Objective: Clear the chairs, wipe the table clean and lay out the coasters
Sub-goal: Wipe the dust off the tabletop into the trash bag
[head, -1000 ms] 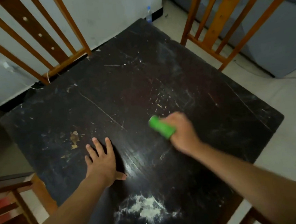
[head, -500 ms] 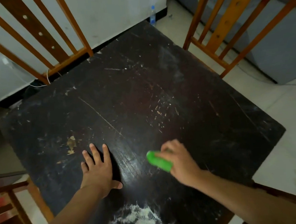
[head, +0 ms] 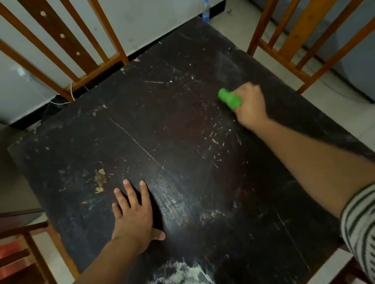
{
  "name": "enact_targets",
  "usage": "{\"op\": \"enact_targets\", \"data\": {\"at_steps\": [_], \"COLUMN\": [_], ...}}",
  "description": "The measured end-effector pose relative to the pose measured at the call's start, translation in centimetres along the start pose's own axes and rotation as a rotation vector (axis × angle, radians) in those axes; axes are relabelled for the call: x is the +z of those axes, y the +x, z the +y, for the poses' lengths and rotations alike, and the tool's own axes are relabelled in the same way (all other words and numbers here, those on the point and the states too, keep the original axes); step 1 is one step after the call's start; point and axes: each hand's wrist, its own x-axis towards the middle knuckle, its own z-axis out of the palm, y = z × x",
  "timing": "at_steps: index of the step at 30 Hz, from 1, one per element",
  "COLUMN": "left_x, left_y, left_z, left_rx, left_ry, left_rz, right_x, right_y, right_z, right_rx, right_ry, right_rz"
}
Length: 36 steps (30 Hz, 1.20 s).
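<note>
Hard to name the green roll (head: 229, 98) for sure, whether cloth or sponge. Blurred, with only its rounded end clear of the fingers. Gripped in the right hand (head: 251, 106), fingers curled round it, down on the table (head: 181, 124) toward the far right edge. Fingertips of that hand hidden under it. Left hand (head: 134, 218) flat on the table near the front, fingers straight and spread, thumb out to the side, holding nothing.

Cut off by the top edge: the left chair back (head: 73, 52) and the right chair back (head: 302, 38), both slatted, seats out of view. Third chair (head: 20, 244) at lower left, only partly shown, with something red (head: 5, 251) on it, too cropped to identify. Small bottle (head: 206, 9) on the floor past the far corner, blue-capped, tiny and soft. Thin white cable (head: 71, 94) low behind the left chair back, ends hidden.

Table dark, nearly black, square-cornered, with a worn dull sheen, scored by fine pale scratches and one long diagonal line. Tan chip (head: 100, 179) in the finish near the left hand's fingertips, to their left. White powdery smear (head: 185, 276) at the near edge — feathery, partly cut off below. Far chair backs of orange-brown wood, the third chair darker. Striped sleeve (head: 369, 230), dark lines on white, on the right arm.
</note>
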Motion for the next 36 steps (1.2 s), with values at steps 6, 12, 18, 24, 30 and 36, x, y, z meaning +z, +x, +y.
{"op": "enact_targets", "data": {"at_steps": [6,12,18,24,30,36], "left_x": [-0.4,-0.1,0.3,0.2,1.9,3.9], "left_y": [-0.3,-0.3,-0.2,-0.5,-2.2,-4.1], "left_z": [0.1,-0.1,-0.3,-0.4,-2.3,-6.9], "left_rx": [0.016,0.032,0.052,0.060,0.175,0.183], "left_ry": [-0.024,-0.039,-0.041,-0.078,-0.110,-0.013], "left_rz": [-0.003,0.018,0.048,0.078,0.210,0.131], "right_x": [-1.8,-5.2,-11.0,-4.3,-1.2,-7.5], "right_y": [-22.2,-22.8,-15.2,-23.8,-36.5,-33.5], "right_z": [-1.8,3.4,15.8,7.0,-3.6,6.7], "right_rx": [-0.536,-0.211,0.399,0.183,-0.156,0.103], "right_ry": [0.225,0.282,0.041,-0.094,0.115,0.051], "right_rz": [-0.310,-0.105,0.139,0.204,-0.072,0.168]}}
